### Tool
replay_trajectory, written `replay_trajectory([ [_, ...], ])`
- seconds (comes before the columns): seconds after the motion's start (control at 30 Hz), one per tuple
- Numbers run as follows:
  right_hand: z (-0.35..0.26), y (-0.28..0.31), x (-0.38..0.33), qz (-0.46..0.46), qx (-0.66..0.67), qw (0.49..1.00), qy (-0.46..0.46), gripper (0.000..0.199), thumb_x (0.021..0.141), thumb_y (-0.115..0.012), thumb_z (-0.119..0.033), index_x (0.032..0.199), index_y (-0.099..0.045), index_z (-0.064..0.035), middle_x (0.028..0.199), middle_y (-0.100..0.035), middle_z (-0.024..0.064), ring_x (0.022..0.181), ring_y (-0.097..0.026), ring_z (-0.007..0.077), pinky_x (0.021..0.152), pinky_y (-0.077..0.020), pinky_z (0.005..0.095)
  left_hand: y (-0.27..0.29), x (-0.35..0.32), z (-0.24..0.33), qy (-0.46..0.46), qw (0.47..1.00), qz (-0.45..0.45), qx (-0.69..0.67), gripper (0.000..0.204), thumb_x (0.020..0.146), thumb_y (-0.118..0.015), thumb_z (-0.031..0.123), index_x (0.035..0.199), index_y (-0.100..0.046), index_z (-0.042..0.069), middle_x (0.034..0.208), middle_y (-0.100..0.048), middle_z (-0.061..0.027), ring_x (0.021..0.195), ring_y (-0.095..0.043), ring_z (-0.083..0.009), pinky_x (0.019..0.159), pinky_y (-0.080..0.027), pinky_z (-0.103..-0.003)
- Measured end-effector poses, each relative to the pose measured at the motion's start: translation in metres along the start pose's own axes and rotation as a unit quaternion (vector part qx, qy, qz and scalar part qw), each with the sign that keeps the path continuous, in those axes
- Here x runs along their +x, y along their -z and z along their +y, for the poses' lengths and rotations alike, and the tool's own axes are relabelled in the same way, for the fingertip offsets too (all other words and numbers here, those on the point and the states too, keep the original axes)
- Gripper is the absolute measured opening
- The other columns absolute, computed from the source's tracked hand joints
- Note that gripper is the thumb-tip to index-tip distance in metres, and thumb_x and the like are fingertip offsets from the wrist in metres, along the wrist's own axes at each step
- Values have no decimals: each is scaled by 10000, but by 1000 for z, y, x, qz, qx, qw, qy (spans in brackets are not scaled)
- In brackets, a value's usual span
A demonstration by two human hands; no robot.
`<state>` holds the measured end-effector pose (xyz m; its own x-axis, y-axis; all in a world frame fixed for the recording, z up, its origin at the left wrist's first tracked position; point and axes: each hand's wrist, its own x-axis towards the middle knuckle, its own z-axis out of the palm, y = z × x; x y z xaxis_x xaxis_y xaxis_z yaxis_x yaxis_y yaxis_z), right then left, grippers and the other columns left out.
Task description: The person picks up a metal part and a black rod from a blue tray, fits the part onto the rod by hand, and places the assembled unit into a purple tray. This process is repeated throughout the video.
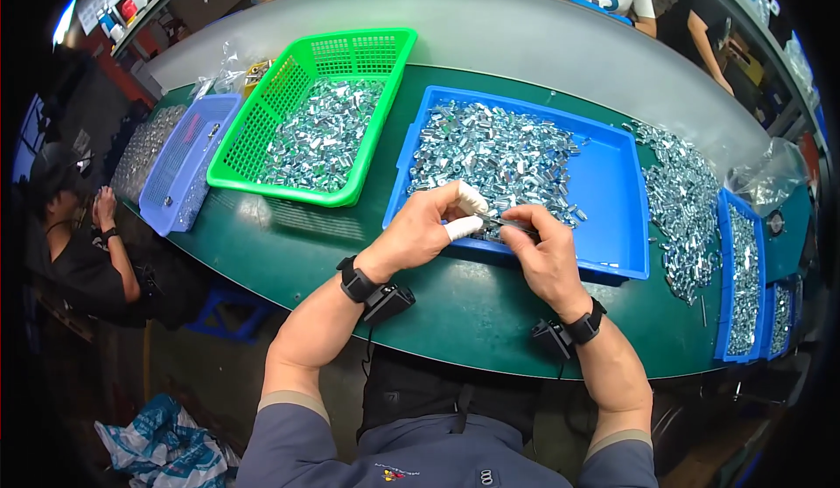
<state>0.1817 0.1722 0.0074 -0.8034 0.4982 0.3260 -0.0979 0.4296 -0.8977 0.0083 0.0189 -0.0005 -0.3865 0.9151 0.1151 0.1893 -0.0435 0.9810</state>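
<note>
My left hand, with white covers on its thumb and a finger, pinches a small metal part at the near edge of a blue tray. From the right, my right hand closes its fingertips on a thin, dark, slender piece that meets the part between the hands. Its exact kind is too small to make out. Behind my hands, many short shiny metal pieces cover the left and middle of the tray, while blue floor shows on its right.
A green basket of similar pieces stands left of the tray, with a lilac basket beyond it. Loose metal pieces lie on the green table at right, beside a narrow blue tray. A person sits at left.
</note>
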Motion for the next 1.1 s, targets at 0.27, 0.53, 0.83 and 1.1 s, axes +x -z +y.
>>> replay_trajectory([
  [0.27, 6, 14, 4, -44, -37, 998, -7, 78, 1006, -702, -69, 999, -711, 8, 805, -702, 110, 700, -650, 193, 656, -509, 341, -3, -1, 3, -15, 999, 21, 42, 162, 1011, -750, 71, 1162, -709, 29, 1036, -750, -22, 948, -696, -94, 862, -568, -283],
  [0.53, 8, 8, 1, -21, -49, 998, 26, 149, 1034, -690, -139, 976, -718, -4, 728, -671, 107, 649, -627, 186, 619, -490, 349, -8, -5, 4, -43, 998, 26, 35, 164, 1010, -753, 80, 1159, -713, 23, 1032, -756, -19, 949, -699, -97, 871, -573, -289],
  [0.83, 12, 5, 1, -10, -9, 1000, -22, 138, 1016, -716, -117, 1090, -700, -1, 841, -735, 84, 718, -663, 189, 662, -522, 340, -9, -3, 3, -65, 996, 40, 50, 161, 1006, -753, 99, 1143, -711, 24, 998, -764, -34, 923, -711, -110, 842, -572, -303],
  [1.1, 4, 11, 3, -45, -10, 999, 24, 145, 994, -734, -51, 1123, -705, 9, 958, -759, 80, 913, -718, 155, 785, -556, 321, -12, -1, 4, -48, 993, 54, 88, 174, 1018, -748, 114, 1164, -746, 20, 1034, -777, -36, 920, -699, -98, 843, -571, -292],
])
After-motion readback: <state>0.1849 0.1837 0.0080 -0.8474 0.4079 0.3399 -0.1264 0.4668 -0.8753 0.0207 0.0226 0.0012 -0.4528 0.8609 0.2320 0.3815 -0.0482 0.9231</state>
